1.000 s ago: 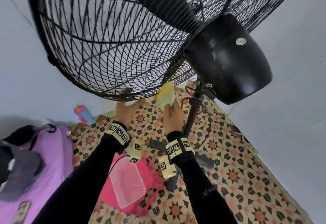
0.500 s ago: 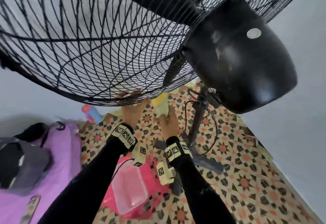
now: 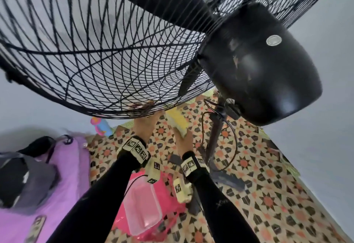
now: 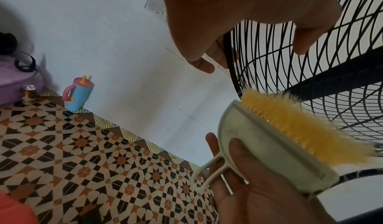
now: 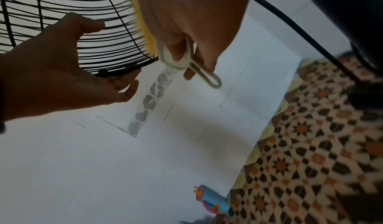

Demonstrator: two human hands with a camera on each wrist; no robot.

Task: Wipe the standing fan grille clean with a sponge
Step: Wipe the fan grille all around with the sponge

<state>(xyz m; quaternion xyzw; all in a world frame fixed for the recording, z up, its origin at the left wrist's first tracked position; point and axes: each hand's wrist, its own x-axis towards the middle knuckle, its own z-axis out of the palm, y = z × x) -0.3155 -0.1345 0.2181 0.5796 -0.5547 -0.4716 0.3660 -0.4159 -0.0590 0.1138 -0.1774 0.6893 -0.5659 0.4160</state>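
Left hand (image 3: 146, 123) curled over the bottom rim of the grille (image 3: 99, 51), steadying it. Right hand (image 4: 254, 189) grips a brush (image 4: 283, 145), bristles at the wires. Risk: hard strokes could rock the fan; bristles may snag.

Black wire grille (image 3: 99, 55), glossy plastic motor housing (image 3: 264, 66)

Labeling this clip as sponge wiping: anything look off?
Yes: the tool is a brush with yellow bristles and a cream back, not a sponge. The right hand grips it at the fan grille, whose bottom rim the left hand holds.
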